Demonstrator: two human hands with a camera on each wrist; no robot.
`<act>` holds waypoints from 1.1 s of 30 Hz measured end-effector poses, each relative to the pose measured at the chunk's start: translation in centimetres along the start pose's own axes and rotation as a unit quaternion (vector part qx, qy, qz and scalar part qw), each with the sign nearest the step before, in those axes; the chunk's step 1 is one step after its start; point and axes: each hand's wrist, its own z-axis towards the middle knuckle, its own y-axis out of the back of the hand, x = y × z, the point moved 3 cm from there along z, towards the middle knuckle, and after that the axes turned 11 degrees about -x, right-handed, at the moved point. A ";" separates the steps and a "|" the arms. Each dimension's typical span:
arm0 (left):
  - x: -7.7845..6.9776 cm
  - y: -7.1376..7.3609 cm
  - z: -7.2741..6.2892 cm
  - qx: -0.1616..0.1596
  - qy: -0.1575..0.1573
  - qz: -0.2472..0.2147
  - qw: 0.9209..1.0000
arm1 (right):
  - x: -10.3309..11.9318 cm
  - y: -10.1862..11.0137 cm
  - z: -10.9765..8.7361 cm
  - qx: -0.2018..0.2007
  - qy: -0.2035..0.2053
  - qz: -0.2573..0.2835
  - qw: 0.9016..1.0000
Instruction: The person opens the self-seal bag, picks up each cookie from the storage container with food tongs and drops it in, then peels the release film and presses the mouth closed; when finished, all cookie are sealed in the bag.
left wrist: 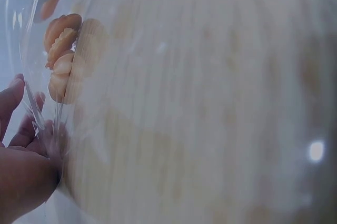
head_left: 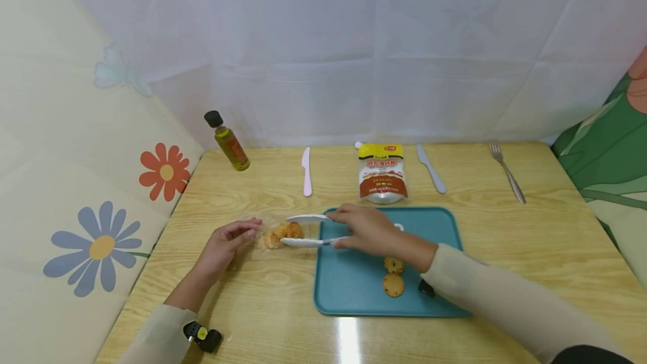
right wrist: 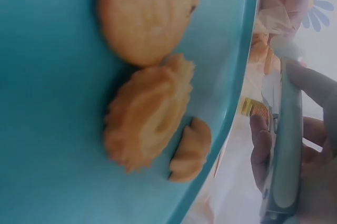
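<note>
My left hand (head_left: 219, 249) holds the edge of a clear plastic bag (left wrist: 32, 111), its thumb and fingers around the film in the left wrist view. Several golden cookies (head_left: 273, 239) lie inside the bag, left of the tray. A pair of tongs (head_left: 302, 242) with pale tips is gripped by my right hand (head_left: 369, 230). The parted tips reach left over the tray's edge and stand on either side of a cookie (head_left: 294, 230) at the bag's right end. On the blue tray (head_left: 349, 296) sit a round cookie (right wrist: 150, 16), a ridged cookie (right wrist: 150, 113) and a smaller piece (right wrist: 190, 151).
Along the back of the table (head_left: 268, 291) are an oil bottle (head_left: 231, 145), a pink knife (head_left: 306, 173), a yellow, white and brown pouch (head_left: 382, 174), a grey-blue knife (head_left: 431, 170) and a fork (head_left: 507, 173). The pouch stands just behind the tray.
</note>
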 end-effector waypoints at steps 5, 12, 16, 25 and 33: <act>-0.1 0.0 0.0 0.000 0.002 0.000 1.000 | 0.7 -0.4 0.8 0.001 0.007 0.000 1.000; 0.0 0.1 0.1 -0.003 -0.001 -0.009 1.000 | 1.2 -1.1 1.7 0.002 0.013 -0.002 1.000; -0.1 0.1 0.0 -0.008 -0.007 -0.015 1.000 | 1.4 -1.4 2.0 -0.001 0.014 -0.005 1.000; -0.3 0.1 -0.1 -0.017 -0.009 -0.014 1.000 | 1.9 -2.1 2.8 0.002 0.013 -0.013 1.000; -0.3 0.2 -0.1 -0.011 -0.002 -0.014 1.000 | 2.1 -2.2 3.0 0.010 0.004 -0.010 1.000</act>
